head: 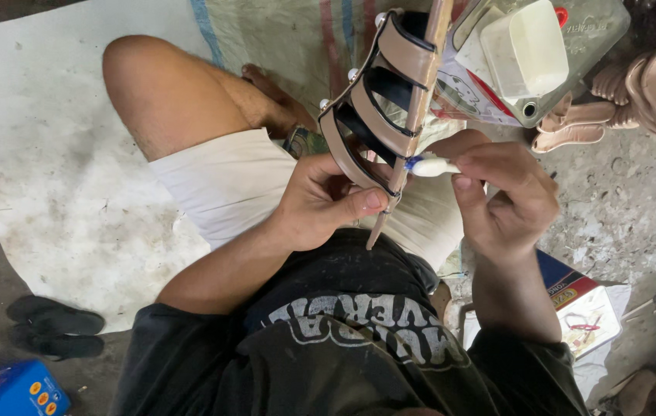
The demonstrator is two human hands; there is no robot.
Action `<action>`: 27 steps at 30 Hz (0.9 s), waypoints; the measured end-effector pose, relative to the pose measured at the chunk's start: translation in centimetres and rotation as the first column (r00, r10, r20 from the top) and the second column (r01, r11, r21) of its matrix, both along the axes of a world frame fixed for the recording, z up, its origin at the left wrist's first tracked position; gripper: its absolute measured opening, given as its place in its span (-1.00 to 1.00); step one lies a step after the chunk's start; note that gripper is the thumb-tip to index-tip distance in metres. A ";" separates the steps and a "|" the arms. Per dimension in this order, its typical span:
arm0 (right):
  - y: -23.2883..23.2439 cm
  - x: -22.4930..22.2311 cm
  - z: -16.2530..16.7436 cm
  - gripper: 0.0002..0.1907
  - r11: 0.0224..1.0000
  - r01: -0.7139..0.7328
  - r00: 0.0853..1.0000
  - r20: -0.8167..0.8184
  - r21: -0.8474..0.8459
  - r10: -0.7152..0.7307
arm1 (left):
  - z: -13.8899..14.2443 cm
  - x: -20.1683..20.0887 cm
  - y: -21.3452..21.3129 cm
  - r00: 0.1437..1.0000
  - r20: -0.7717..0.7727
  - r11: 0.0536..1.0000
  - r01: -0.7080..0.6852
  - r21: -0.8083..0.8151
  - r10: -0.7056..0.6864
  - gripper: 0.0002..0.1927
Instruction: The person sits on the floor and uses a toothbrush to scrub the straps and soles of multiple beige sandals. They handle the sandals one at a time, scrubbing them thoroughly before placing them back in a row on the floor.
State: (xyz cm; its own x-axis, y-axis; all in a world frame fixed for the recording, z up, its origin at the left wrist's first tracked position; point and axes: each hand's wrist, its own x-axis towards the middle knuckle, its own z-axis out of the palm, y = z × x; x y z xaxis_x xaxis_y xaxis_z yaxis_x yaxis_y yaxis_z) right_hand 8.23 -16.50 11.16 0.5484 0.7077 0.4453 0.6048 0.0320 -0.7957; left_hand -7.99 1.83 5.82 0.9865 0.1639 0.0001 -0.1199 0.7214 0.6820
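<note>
Head view: left hand (320,202) grips strappy sandal (384,92); right hand (501,192) pinches white brush (432,166) at its edge.

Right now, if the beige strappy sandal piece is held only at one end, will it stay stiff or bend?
The sandal piece probably flexes: its straps arch as open loops. It looks light, since the left hand pinches it alone.

strapped sandal upper (378,100): tan, dark edging | small brush (429,166): white, blue collar | shorts (220,185): cream
</note>
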 end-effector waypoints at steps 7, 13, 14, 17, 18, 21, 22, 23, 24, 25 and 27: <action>0.1 0.0 0.4 -0.84 0.987 -0.137 0.989 -0.068 -0.088 0.132 | -0.6 -0.2 -0.1 0.996 -0.079 0.999 -0.033 -0.019 0.031 -0.78; 0.0 0.7 -0.3 -0.87 0.991 -0.097 0.988 -0.130 -0.092 0.085 | -0.8 0.2 0.2 0.998 0.008 0.954 0.063 -0.294 -0.064 -0.67; 0.1 0.9 -0.7 -0.88 0.999 -0.018 0.990 -0.138 -0.050 0.011 | -0.7 0.2 0.4 0.990 0.010 0.924 0.136 -0.357 -0.142 -0.63; 0.3 1.3 -1.2 -0.93 0.952 0.247 0.969 0.075 -0.184 -0.237 | -0.4 0.3 0.4 0.969 -0.002 0.854 0.216 -0.473 -0.246 -0.56; 0.3 1.2 -1.1 -0.93 0.935 0.292 0.954 0.125 -0.202 -0.271 | -0.5 0.4 0.5 0.966 -0.005 0.842 0.222 -0.492 -0.257 -0.55; 0.2 -0.1 -0.4 -0.89 0.954 0.146 0.985 0.133 -0.263 -0.114 | -0.8 0.6 0.9 0.984 0.025 0.852 0.167 -0.496 -0.178 -0.59; 0.1 -0.7 0.0 -0.89 0.951 0.055 0.992 0.128 -0.304 -0.016 | -1.1 0.7 1.2 0.990 -0.020 0.871 0.113 -0.479 -0.139 -0.57; -0.1 -1.3 0.3 -0.89 0.939 0.024 0.992 0.128 -0.342 0.021 | -1.4 0.8 1.4 0.993 -0.064 0.886 0.058 -0.461 -0.098 -0.55; -0.4 -1.7 0.7 -0.90 0.924 -0.005 0.991 0.125 -0.381 0.056 | -1.6 0.9 1.6 0.992 -0.108 0.897 0.004 -0.441 -0.058 -0.52; -0.7 -1.8 0.9 -0.90 0.906 -0.027 0.989 0.122 -0.422 0.087 | -1.9 0.9 1.6 0.988 -0.151 0.900 -0.026 -0.435 -0.044 -0.52; -1.4 -0.4 0.9 -0.91 0.916 0.099 0.980 0.195 -0.389 -0.023 | -2.4 0.9 1.6 0.972 -0.231 0.899 -0.065 -0.432 -0.041 -0.52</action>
State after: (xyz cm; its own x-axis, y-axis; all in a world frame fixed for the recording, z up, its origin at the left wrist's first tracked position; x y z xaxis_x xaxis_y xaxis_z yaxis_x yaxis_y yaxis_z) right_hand 7.86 -17.90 12.07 0.5321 0.8141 0.2326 0.7314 -0.3035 -0.6107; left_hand -7.06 3.40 3.41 0.9484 0.1071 -0.2984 -0.0097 0.9506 0.3102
